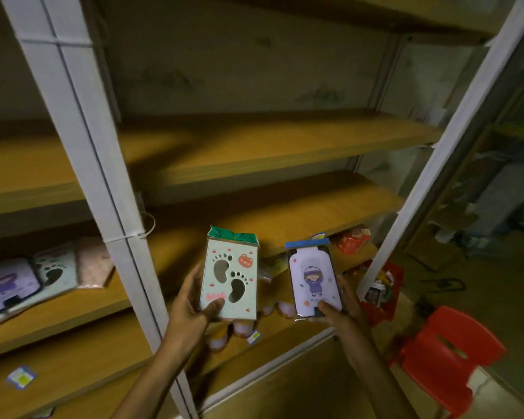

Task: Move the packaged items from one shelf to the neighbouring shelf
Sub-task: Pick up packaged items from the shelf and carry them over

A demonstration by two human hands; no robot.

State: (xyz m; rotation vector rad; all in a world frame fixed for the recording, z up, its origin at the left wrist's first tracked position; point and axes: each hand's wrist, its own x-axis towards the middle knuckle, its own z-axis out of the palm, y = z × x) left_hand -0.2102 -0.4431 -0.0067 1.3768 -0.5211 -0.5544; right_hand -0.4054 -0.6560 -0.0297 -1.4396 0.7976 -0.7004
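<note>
My left hand point(194, 300) grips a pale green packet point(229, 278) printed with two dark footprints and a small red bear — thumb pressed on its lower front, fingers curled behind. My right hand point(338, 313) holds a lilac packet point(313, 279) showing a little hooded cartoon figure, thumb on the bottom edge, a blue header card at its top. Both packets stand upright in front of the right-hand shelf point(285, 207), side by side but apart. Behind them on that shelf lie a few more wrapped items, one with red wrapping point(353, 238), too blurred to tell more. A white upright post point(103, 182) divides this bay from the left-hand shelf point(82, 300), where a leaning row of similar packets point(40, 273) rests — lilac, green, pink. Two small stickers point(21, 377) lie on the lower board. To my right, on the floor, a red plastic stool point(448, 355).
</note>
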